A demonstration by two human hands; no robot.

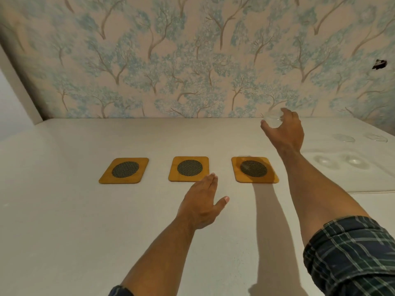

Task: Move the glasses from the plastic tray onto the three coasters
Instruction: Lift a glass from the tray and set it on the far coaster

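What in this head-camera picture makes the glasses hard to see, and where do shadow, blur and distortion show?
Head view: the clear glass in the right hand nearly vanishes against the wallpaper; the white plastic tray blends with the table; the right arm's shadow darkens the right coaster; the left edge is smeared; wide-angle bending slants the table's far corners.

A white table (85, 221) runs back to the patterned wall. Three wooden coasters, each with a dark mesh disc, lie on it in a row: left coaster (124, 170), middle coaster (189, 168), right coaster (254, 170). A clear plastic tray (350, 167) sits at the table's right side.
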